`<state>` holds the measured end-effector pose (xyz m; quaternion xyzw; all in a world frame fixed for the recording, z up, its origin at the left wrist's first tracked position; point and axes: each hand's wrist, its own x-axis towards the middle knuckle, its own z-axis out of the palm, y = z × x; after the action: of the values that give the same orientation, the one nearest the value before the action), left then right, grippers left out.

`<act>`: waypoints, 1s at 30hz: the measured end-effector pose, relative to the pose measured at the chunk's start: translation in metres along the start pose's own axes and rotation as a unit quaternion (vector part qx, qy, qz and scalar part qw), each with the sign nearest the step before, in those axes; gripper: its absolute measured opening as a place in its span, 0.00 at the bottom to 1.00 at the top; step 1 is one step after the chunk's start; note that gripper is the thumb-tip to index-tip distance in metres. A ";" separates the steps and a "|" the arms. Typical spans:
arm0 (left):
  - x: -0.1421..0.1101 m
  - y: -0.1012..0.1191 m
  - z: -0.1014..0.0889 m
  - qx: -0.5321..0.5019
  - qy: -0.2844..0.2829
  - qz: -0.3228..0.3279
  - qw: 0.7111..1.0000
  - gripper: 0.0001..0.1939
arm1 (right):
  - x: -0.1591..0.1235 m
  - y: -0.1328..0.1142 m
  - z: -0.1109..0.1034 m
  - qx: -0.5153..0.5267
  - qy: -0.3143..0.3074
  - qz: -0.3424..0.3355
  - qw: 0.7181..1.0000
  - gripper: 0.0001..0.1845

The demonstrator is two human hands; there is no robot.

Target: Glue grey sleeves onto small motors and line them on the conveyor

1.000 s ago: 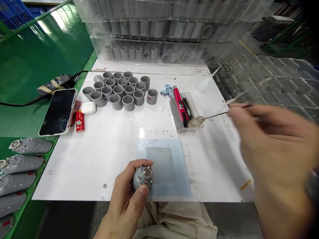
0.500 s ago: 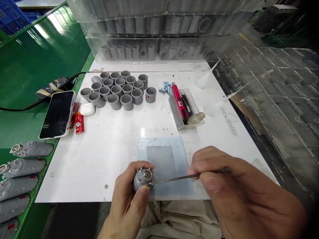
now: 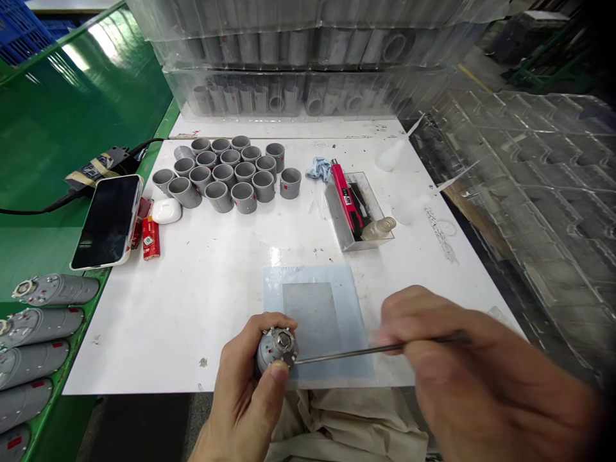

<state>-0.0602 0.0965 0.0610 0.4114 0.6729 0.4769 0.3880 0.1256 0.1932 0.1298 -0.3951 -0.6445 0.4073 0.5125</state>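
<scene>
My left hand is wrapped round a grey cylindrical part with a metal nut-like fitting on its end and small red and silver studs about it. The thumb presses on its near side. My right hand, a little blurred, pinches a thin metal rod. The rod's tip meets or nearly meets the right side of the part; whether they touch I cannot tell. Below the rod lies a light-blue sheet with a grey rectangle on it.
Several grey rings stand at the back left. A clear box holds a red-handled cutter. At left are a phone and several grey cylinders on a green ledge. Clear trays are stacked behind; white dropper bottles stand right.
My right hand has moved slightly right with the rod, and the rod's tip has shifted down and right along the part. My left hand stays about where it was.
</scene>
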 end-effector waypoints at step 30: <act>-0.003 0.003 0.005 -0.058 0.039 -0.014 0.997 0.23 | 0.091 0.038 -0.058 -0.324 0.124 -0.186 0.919 0.04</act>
<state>-0.0544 0.0962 0.0631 0.3599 0.6643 0.5254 0.3913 0.1714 0.2984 0.1341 -0.4603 -0.7344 0.0213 0.4983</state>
